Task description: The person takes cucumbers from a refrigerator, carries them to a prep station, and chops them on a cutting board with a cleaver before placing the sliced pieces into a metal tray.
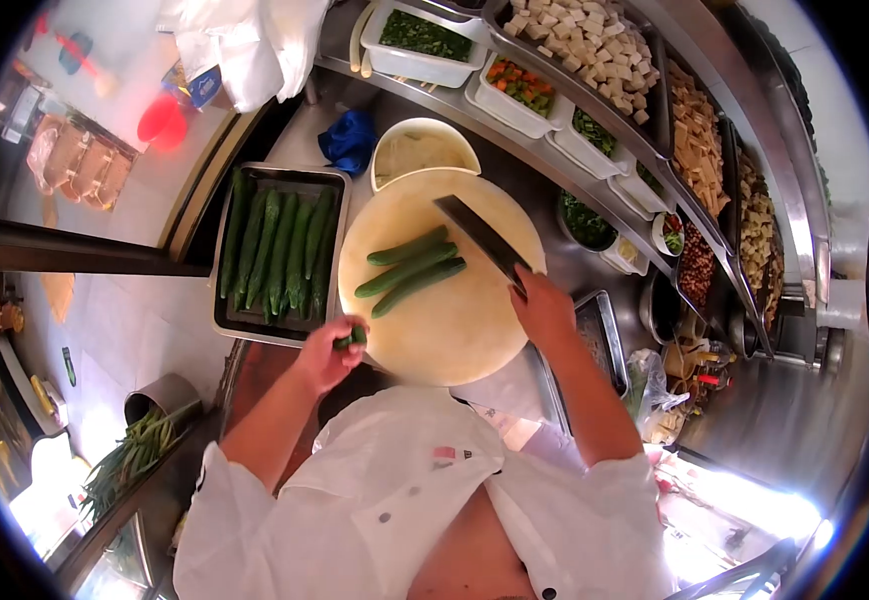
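Observation:
Three cucumbers (411,272) lie side by side on the round chopping board (440,345). My right hand (543,310) grips the handle of a cleaver (482,236), whose dark blade is over the right part of the board. At the board's lower left edge, my left hand (333,352) is closed on small green cucumber pieces (351,338). Left of the board, a metal tray (219,300) holds several whole cucumbers (273,245).
Behind the board stand a white tub (425,132) and a blue cloth (348,140). Containers of chopped food, with a tray of pale cubes (585,45), line the right side. A metal bin (163,397) with long green stalks is at lower left.

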A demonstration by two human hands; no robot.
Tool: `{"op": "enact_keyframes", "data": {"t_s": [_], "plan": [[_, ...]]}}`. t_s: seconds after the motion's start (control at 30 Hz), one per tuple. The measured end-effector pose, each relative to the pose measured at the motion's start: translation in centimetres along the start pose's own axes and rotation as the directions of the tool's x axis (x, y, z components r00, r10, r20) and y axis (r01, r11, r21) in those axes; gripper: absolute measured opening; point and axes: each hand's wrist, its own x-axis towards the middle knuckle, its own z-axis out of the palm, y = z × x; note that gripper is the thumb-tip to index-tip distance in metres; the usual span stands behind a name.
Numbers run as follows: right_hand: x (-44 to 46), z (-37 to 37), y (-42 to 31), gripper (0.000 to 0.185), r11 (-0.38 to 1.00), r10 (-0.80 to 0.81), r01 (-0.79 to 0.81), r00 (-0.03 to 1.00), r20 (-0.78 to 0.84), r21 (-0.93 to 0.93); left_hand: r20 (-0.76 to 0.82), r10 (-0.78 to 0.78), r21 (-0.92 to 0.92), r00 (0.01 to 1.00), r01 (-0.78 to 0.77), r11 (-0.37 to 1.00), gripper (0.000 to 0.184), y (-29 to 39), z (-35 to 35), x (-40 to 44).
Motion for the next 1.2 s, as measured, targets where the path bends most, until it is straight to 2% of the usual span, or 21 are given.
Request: {"op": "enact_keyframes", "data": {"t_s": [0.03, 0.07, 0.13, 0.23, 0.27, 0.3, 0.33, 0.37, 0.4, 0.43, 0.47, 0.53, 0.57, 0.63, 0.67, 0.77, 0.83, 0.87, 0.97, 1.1, 1.2], "plan": [[-1.7, 0.3, 0.7, 0.041, 1.000, 0.004, -0.004, 1.000, -0.007, 0.001, -0.030, 0.059, 0.058, 0.998, -0.057, 0.997, 0.021, 1.1, 0.6, 2.0], [-3.4, 1.0, 1.6, 0.039, 0.990, 0.052, -0.044, 0.997, -0.054, 0.132, -0.056, 0.120, 0.117, 0.991, -0.113, 0.987, 0.019, 2.3, 1.4, 4.1], [-6.5, 1.6, 2.0, 0.037, 0.959, 0.115, -0.083, 0.988, -0.107, 0.270, 0.030, 0.125, 0.173, 0.992, -0.129, 0.976, 0.018, 5.9, 3.8, 9.4], [-11.0, 3.4, 2.5, 0.034, 0.858, 0.333, -0.289, 0.942, -0.033, 0.424, 0.008, 0.261, 0.343, 0.965, -0.248, 0.906, 0.020, 11.4, 10.0, 17.7], [-12.5, 5.7, 3.5, 0.026, 0.732, 0.419, -0.384, 0.905, 0.073, 0.563, 0.033, 0.256, 0.400, 0.966, -0.247, 0.882, 0.022, 12.9, 11.1, 20.7], [-13.9, 6.9, 4.1, 0.022, 0.572, 0.478, -0.468, 0.857, 0.190, 0.673, -0.110, 0.318, 0.439, 0.942, -0.241, 0.866, 0.025, 13.2, 14.3, 21.1], [-15.1, 6.9, 3.6, 0.022, 0.559, 0.494, -0.479, 0.848, 0.192, 0.677, -0.248, 0.383, 0.478, 0.890, -0.232, 0.847, 0.027, 13.2, 17.2, 20.9], [-15.8, 6.4, 2.4, 0.021, 0.396, 0.528, -0.495, 0.812, 0.249, 0.774, -0.245, 0.376, 0.489, 0.894, -0.221, 0.844, 0.027, 13.4, 17.3, 21.8], [-16.4, 5.9, 1.5, 0.024, 0.219, 0.545, -0.488, 0.780, 0.309, 0.845, -0.234, 0.478, 0.625, 0.847, -0.245, 0.741, 0.029, 14.1, 16.8, 22.7], [-17.0, 5.6, 1.0, 0.025, 0.157, 0.553, -0.474, 0.769, 0.321, 0.866, -0.203, 0.575, 0.746, 0.793, -0.255, 0.615, 0.031, 14.7, 15.9, 23.3], [-17.8, 6.2, 1.0, 0.025, 0.142, 0.555, -0.471, 0.766, 0.324, 0.871, -0.199, 0.575, 0.756, 0.794, -0.249, 0.605, 0.031, 14.9, 14.3, 23.3], [-19.4, 7.5, 1.2, 0.025, 0.130, 0.595, -0.465, 0.743, 0.306, 0.876, -0.005, 0.563, 0.906, 0.826, -0.235, 0.353, 0.033, 14.6, 10.2, 22.2], [-20.0, 7.7, 1.2, 0.024, 0.125, 0.615, -0.491, 0.720, 0.321, 0.862, -0.011, 0.566, 0.912, 0.825, -0.224, 0.343, 0.033, 14.2, 8.7, 20.8], [-21.4, 8.9, 1.7, 0.023, 0.186, 0.625, -0.522, 0.717, 0.309, 0.832, 0.249, 0.757, 0.953, 0.604, -0.012, -0.304, 0.033, 13.6, 5.0, 16.3], [-22.1, 9.9, 2.1, 0.023, 0.261, 0.638, -0.545, 0.717, 0.281, 0.796, 0.319, 0.772, 0.933, 0.549, -0.040, -0.358, 0.032, 13.9, 3.1, 13.8], [-23.8, 12.9, 3.6, 0.021, 0.375, 0.613, -0.508, 0.764, 0.204, 0.776, 0.268, 0.824, 0.903, 0.500, 0.169, -0.396, 0.041, 15.6, -1.4, 5.8], [-24.1, 13.6, 3.8, 0.021, 0.375, 0.592, -0.510, 0.774, 0.223, 0.775, 0.093, 0.889, 0.757, 0.448, 0.548, -0.356, 0.074, 15.4, -3.8, 1.4], [-24.1, 14.0, 3.8, 0.020, 0.403, 0.588, -0.486, 0.787, 0.188, 0.775, 0.082, 0.897, 0.758, 0.435, 0.557, -0.340, 0.074, 15.2, -5.4, 0.1], [-23.5, 15.8, 4.8, 0.020, 0.477, 0.563, -0.455, 0.815, 0.136, 0.752, -0.135, 0.818, 0.705, 0.560, 0.634, -0.318, 0.124, 14.2, -8.2, -2.1], [-21.4, 14.7, 4.7, 0.020, 0.517, 0.532, -0.481, 0.829, 0.174, 0.708, -0.109, 0.896, 0.763, 0.430, 0.614, -0.202, 0.128, 13.6, -9.1, -1.2], [-20.0, 13.7, 4.2, 0.020, 0.597, 0.496, -0.471, 0.853, 0.163, 0.650, -0.180, 0.867, 0.730, 0.465, 0.654, -0.200, 0.128, 14.5, -7.4, -2.4]]}}
